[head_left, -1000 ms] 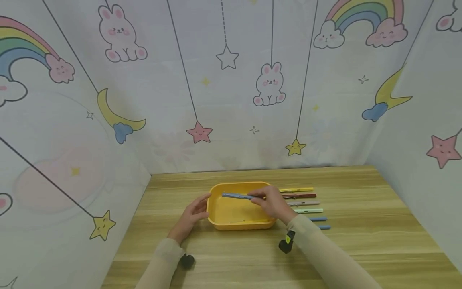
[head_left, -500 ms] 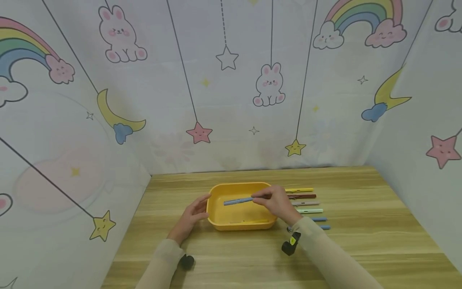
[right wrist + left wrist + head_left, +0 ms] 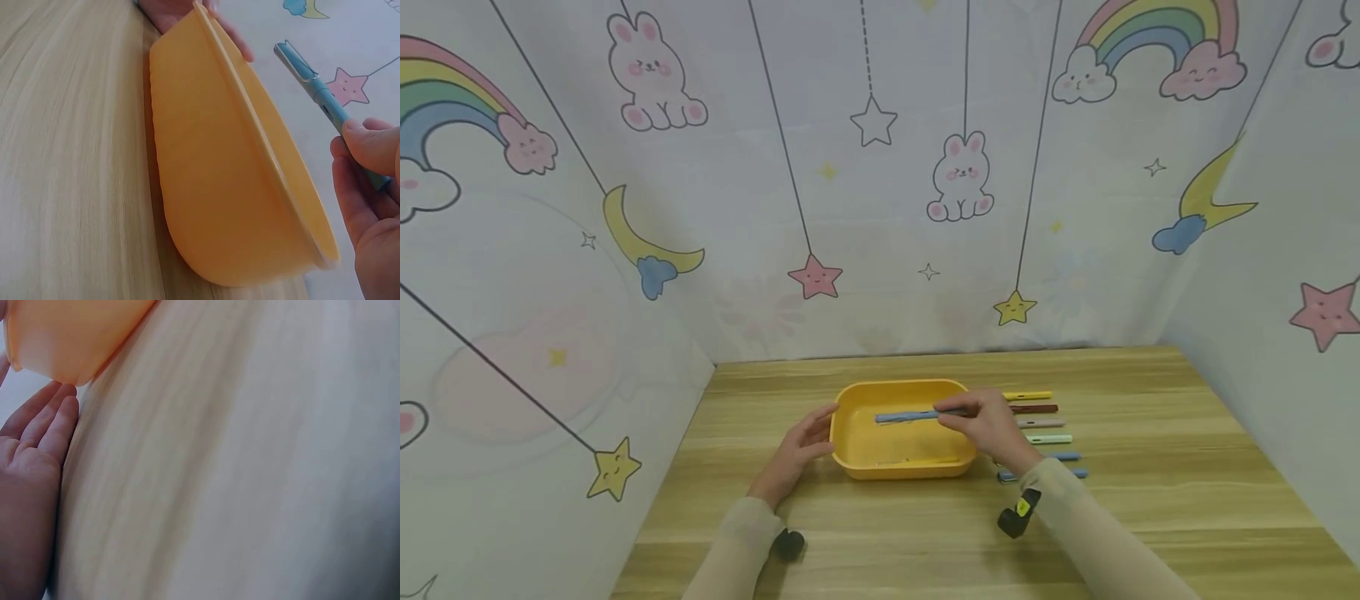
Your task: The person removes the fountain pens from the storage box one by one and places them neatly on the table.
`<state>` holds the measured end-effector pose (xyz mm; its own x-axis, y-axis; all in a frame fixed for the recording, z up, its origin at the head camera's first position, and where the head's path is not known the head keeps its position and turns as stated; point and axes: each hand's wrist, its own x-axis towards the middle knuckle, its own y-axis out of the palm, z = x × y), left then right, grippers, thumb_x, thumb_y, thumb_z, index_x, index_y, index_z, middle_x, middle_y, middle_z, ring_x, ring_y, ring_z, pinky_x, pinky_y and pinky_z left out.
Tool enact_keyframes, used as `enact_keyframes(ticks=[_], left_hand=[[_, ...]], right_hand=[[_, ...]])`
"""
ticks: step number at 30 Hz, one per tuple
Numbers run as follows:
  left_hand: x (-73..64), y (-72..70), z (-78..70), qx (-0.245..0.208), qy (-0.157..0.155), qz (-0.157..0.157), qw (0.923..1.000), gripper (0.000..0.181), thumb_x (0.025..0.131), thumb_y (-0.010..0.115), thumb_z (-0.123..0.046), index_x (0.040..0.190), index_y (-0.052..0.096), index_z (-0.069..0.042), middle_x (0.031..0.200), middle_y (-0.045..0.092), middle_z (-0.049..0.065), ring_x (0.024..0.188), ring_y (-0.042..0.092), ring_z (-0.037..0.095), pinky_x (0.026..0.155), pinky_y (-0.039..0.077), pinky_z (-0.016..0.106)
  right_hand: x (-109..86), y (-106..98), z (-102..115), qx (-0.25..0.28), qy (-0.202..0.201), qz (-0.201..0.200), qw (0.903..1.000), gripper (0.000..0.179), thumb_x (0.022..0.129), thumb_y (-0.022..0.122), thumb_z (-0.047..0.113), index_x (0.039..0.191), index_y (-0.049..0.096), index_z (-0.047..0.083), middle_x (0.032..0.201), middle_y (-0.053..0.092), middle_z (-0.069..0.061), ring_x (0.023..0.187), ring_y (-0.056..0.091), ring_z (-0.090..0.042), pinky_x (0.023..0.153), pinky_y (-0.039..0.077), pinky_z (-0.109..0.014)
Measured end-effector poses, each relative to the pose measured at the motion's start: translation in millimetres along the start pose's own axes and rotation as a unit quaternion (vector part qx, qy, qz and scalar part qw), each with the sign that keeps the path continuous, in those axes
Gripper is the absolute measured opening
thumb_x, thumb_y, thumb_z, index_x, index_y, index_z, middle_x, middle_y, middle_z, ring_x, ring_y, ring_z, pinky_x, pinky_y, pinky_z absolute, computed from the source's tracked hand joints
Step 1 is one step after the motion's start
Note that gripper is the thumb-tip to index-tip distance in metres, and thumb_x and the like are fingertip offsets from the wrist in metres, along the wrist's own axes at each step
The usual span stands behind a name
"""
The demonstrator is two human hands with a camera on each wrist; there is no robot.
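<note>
A yellow plastic tray (image 3: 902,472) sits on the wooden table. Over its inside, apart from the floor of the tray, a blue clip pen (image 3: 906,416) is pinched between thumb and fingers of my right hand (image 3: 996,427). In the right wrist view the blue pen (image 3: 328,103) shows its silver clip, with the cap end pointing away from the hand. My left hand (image 3: 790,458) rests its fairly straight fingers against the tray's left end; in the left wrist view those fingers (image 3: 59,425) touch the tray's outer wall. A thin yellow pen (image 3: 928,461) lies inside along the near wall.
Right of the tray lies a column of pens, partly behind my right hand and sleeve: a yellow pen (image 3: 1028,395), a dark red one (image 3: 1037,408), a pinkish-grey one, a light green pen (image 3: 1051,438) and two blue ones. Patterned cloth walls enclose the table (image 3: 880,550).
My right hand has shifted to the right with the blue pen, whose angle has tilted slightly back and forth. The left hand and tray stay where they were.
</note>
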<state>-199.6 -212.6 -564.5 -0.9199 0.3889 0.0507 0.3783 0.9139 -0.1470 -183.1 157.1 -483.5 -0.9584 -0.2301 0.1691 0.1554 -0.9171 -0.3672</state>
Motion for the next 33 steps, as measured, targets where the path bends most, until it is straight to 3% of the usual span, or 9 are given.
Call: enact_keyframes(ticks=[7, 12, 19, 24, 28, 31, 33], left_hand=[[1.0, -0.5, 1.3, -0.005, 0.003, 0.001, 1.0000, 0.065, 0.101, 0.070, -0.015, 0.160, 0.044, -0.018, 0.163, 0.045, 0.015, 0.150, 0.043, 0.035, 0.115, 0.041, 0.028], [1.4, -0.8, 2.2, -0.006, 0.010, 0.008, 0.9999, 0.065, 0.101, 0.069, -0.014, 0.161, 0.042, -0.015, 0.163, 0.043, 0.018, 0.150, 0.041, 0.037, 0.116, 0.040, 0.030], [1.6, -1.2, 2.7, -0.008, 0.017, 0.009, 0.9998, 0.066, 0.101, 0.069, -0.014, 0.161, 0.042, -0.014, 0.164, 0.041, 0.019, 0.151, 0.039, 0.039, 0.121, 0.035, 0.046], [1.1, -1.0, 0.6, -0.009, 0.021, 0.012, 0.9997, 0.066, 0.101, 0.068, -0.014, 0.161, 0.041, -0.013, 0.164, 0.041, 0.020, 0.151, 0.039, 0.041, 0.122, 0.030, 0.057], [1.2, -0.8, 0.1, -0.009, 0.023, 0.013, 0.9996, 0.066, 0.101, 0.069, -0.013, 0.161, 0.041, -0.013, 0.164, 0.041, 0.021, 0.150, 0.040, 0.042, 0.122, 0.031, 0.057], [1.2, -1.0, 0.3, -0.010, 0.022, 0.011, 0.9996, 0.066, 0.101, 0.069, -0.013, 0.161, 0.042, -0.013, 0.164, 0.041, 0.022, 0.150, 0.040, 0.042, 0.121, 0.032, 0.056], [1.2, -1.1, 0.2, -0.009, 0.022, 0.011, 0.9996, 0.066, 0.101, 0.069, -0.013, 0.161, 0.042, -0.013, 0.164, 0.041, 0.022, 0.150, 0.040, 0.042, 0.121, 0.032, 0.055]], right_hand=[[-4.2, -9, -5, 0.001, 0.000, -0.014, 0.9999, 0.022, 0.092, 0.082, 0.012, 0.112, 0.082, 0.006, 0.111, 0.079, -0.011, 0.085, 0.070, -0.013, 0.066, 0.056, -0.024], [-8.2, -16, -6, 0.015, 0.001, -0.017, 0.9997, 0.022, 0.092, 0.082, 0.012, 0.113, 0.082, 0.004, 0.113, 0.078, -0.014, 0.084, 0.070, -0.013, 0.067, 0.058, -0.026], [-15.3, -33, -6, 0.031, 0.006, -0.025, 0.9992, 0.026, 0.093, 0.080, 0.012, 0.117, 0.080, 0.003, 0.117, 0.078, -0.012, 0.085, 0.072, -0.012, 0.070, 0.059, -0.026], [-25.5, -47, -10, 0.041, -0.006, -0.023, 0.9989, 0.030, 0.094, 0.080, 0.010, 0.120, 0.077, -0.004, 0.112, 0.079, -0.015, 0.092, 0.076, -0.027, 0.079, 0.064, -0.036], [-36.0, -58, -15, 0.029, -0.002, -0.038, 0.9989, 0.027, 0.093, 0.081, 0.012, 0.117, 0.079, 0.000, 0.107, 0.080, -0.011, 0.082, 0.075, -0.024, 0.067, 0.061, -0.028], [-44.8, -66, -20, 0.023, -0.020, -0.043, 0.9986, 0.024, 0.093, 0.080, 0.010, 0.116, 0.080, 0.002, 0.110, 0.080, -0.011, 0.077, 0.071, -0.016, 0.062, 0.056, -0.026], [-51.2, -73, -24, 0.016, -0.037, -0.049, 0.9980, 0.023, 0.094, 0.079, 0.010, 0.115, 0.080, 0.002, 0.111, 0.080, -0.009, 0.074, 0.068, -0.018, 0.062, 0.057, -0.028]])
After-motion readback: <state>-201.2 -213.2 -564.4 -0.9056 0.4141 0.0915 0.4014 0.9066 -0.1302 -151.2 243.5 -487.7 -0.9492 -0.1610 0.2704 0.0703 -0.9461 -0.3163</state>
